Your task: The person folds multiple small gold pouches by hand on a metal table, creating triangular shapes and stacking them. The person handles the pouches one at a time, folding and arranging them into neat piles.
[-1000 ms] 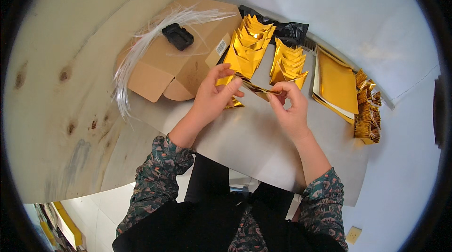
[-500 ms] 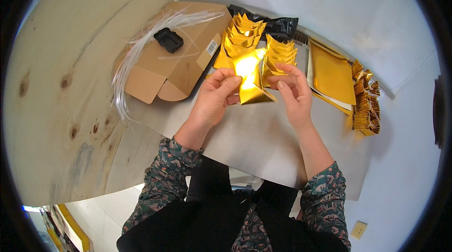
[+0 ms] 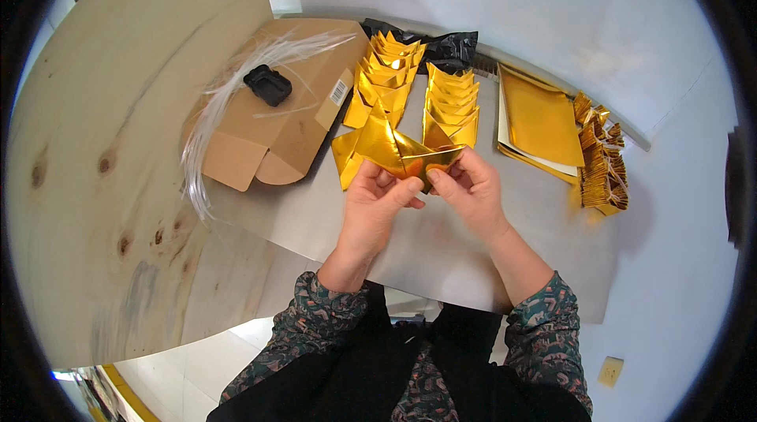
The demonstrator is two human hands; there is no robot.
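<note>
Holding, mid-air over the desk, approx. centre: 1 folded foil pc., gold, between both hands.

L hand: thumb and fingers pinching the lower edge, nr. the middle. R hand: thumb and fingers pinching the lower R part, thumb lying on the near face. Thumb tips sitting nr. each other.

Progress (est.): folding appearing well along on this pc.; creases already showing, final shape not certain. Folded stock standing in 2 rows at the back, approx. a doz. or more, exact no. unclear owing to overlap: L row, R row. 1 loose gold pc. lying L of the held one, partly hidden by it. Seemingly remaining: sheet stack at R, gold w/ white showing at the edge, lying flat, qty. unknown. Beyond it, pleated bundles, gold, standing packed tog.; whether these are counting as done or left, can't tell.

Condition of held pc.: shiny, mirror-like, brighter on the L panel; a sharp pt. rising at upper L, a 2nd corner extending R; panels crossing nr. the middle, a folded band running along the lower R; darker gold showing underneath. No tears showing.
</note>
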